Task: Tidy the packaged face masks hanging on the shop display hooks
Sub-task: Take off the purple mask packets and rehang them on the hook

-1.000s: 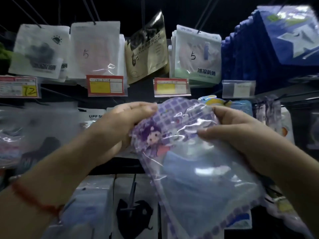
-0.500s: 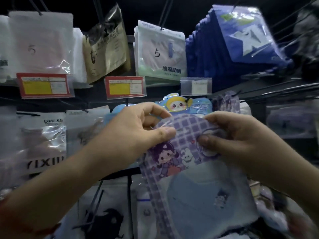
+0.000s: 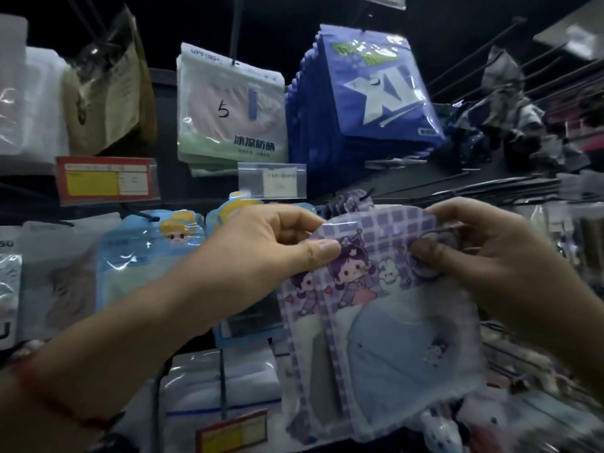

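Purple checked plastic fills the middle of your view: the purple cartoon mask packet [image 3: 376, 289] sits at about four o'clock from centre, held up before the display hooks [image 3: 490, 191]. Your left hand [image 3: 261, 250] pinches its upper left corner, thumb [image 3: 313, 253] flat on the front, the other fingers curled behind. Your right hand [image 3: 490, 256] grips the upper right corner, thumb on the front, fingers wrapped over the top edge. Another checked packet lies just behind it. At twelve o'clock hangs a green-and-white packet [image 3: 228, 109]; at one o'clock, a stack of blue packets [image 3: 369, 93]; at nine o'clock, blue cartoon packets [image 3: 147, 256].
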Tool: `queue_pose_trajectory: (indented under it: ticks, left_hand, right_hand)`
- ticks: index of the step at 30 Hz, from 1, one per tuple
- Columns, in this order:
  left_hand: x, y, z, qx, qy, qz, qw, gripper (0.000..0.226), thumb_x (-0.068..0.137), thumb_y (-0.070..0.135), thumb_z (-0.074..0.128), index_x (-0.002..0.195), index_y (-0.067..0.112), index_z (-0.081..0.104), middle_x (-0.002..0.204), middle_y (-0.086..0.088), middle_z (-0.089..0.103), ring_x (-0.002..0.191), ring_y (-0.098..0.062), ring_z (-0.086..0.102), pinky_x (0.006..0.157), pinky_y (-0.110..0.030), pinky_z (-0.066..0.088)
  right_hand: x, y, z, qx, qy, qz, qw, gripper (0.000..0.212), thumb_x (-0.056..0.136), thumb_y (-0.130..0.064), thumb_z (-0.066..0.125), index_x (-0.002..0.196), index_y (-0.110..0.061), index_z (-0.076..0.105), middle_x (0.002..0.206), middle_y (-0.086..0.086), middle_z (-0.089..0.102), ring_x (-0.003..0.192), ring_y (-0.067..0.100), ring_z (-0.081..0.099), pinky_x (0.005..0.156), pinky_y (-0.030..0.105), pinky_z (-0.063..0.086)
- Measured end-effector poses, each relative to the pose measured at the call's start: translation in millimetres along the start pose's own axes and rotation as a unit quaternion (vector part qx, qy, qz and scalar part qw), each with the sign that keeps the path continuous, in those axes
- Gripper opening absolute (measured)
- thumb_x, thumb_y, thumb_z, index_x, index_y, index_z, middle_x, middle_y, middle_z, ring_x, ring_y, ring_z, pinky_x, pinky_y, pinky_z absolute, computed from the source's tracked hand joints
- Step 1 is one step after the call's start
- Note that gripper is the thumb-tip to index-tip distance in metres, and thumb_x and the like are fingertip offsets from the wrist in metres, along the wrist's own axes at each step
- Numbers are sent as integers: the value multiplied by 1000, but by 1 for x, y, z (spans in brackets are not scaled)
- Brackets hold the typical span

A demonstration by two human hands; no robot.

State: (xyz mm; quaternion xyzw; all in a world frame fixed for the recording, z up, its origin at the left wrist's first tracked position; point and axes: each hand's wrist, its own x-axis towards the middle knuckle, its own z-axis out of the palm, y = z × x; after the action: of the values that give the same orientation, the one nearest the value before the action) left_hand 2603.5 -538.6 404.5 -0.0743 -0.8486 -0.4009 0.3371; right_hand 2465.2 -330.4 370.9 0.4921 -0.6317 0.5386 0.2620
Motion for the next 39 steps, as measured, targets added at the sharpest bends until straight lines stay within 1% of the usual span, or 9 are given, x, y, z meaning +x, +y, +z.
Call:
queue_pose_trajectory:
  ticks: [2, 6, 10, 13, 17, 23, 28, 32, 39]
  left_hand:
    - [11, 4, 12, 5, -2, 3, 1000, 33, 65, 37, 77, 92, 18, 77, 90, -3, 78, 92, -22, 75, 94, -43, 57]
    - [35, 6, 38, 31, 11, 9, 999, 39, 72, 35, 78, 106, 17, 74, 92, 0, 78, 94, -21, 74, 92, -44, 58]
    - [58, 6, 65, 167, 78, 101, 978, 32, 85, 31, 76, 115, 20, 73, 96, 10, 76, 88, 3, 69, 72, -13, 53]
    - [72, 11, 80, 243, 124, 148, 950, 39, 88, 33, 74, 126, 26, 69, 103, 21, 70, 91, 20, 59, 73, 1, 43]
    - [90, 7, 84, 306, 189, 152, 921, 31, 89, 35, 73, 119, 33, 65, 85, 17, 65, 76, 2, 62, 66, -13, 48]
    - [100, -10, 77, 375, 257, 104, 884, 12, 95, 36, 67, 106, 31, 66, 88, 13, 70, 73, -3, 63, 64, -25, 50]
    - [103, -8, 78, 392, 271, 105, 873, 15, 95, 38, 65, 109, 32, 67, 84, 15, 64, 70, -4, 59, 62, -25, 47]
    - [108, -7, 84, 422, 275, 105, 857, 19, 96, 38, 63, 113, 32, 68, 88, 18, 60, 76, -4, 51, 56, -10, 35]
    - [116, -23, 84, 478, 248, 120, 834, 21, 98, 40, 58, 113, 30, 69, 102, 10, 70, 94, -12, 62, 81, -33, 51]
  right_hand:
    - [4, 13, -20, -27, 15, 0, 1000, 29, 73, -42, 74, 95, -26, 68, 77, 17, 68, 70, 41, 64, 67, 57, 55]
    - [12, 40, -54, -66, -8, 0, 998, 11, 82, -24, 73, 91, -21, 67, 74, 12, 68, 70, 37, 64, 70, 59, 53]
    - [20, 57, -68, -65, -54, -12, 996, 7, 84, -19, 72, 88, -24, 68, 74, 6, 70, 69, 30, 68, 71, 55, 56]
    - [30, 68, -71, -56, -74, -34, 995, 8, 86, -19, 72, 89, -24, 67, 74, 6, 70, 69, 33, 67, 70, 57, 55]
    - [50, 81, -66, -48, -86, -73, 992, 11, 86, -19, 74, 88, -27, 66, 73, 0, 68, 66, 27, 65, 67, 54, 54]
    - [71, 95, -47, -46, -107, -107, 987, 16, 85, -24, 74, 80, -32, 62, 68, -15, 64, 58, 6, 57, 60, 33, 53]
    - [81, 101, -36, -41, -105, -117, 987, 24, 86, -25, 73, 73, -34, 55, 66, -14, 58, 58, 6, 47, 57, 29, 44]
    - [86, 102, -30, -27, -112, -112, 987, 27, 87, -22, 72, 72, -38, 56, 61, -16, 58, 55, 6, 47, 54, 26, 44]
    - [93, 105, -24, -21, -115, -99, 988, 22, 87, -23, 72, 77, -36, 57, 63, -22, 61, 55, -1, 51, 55, 19, 44]
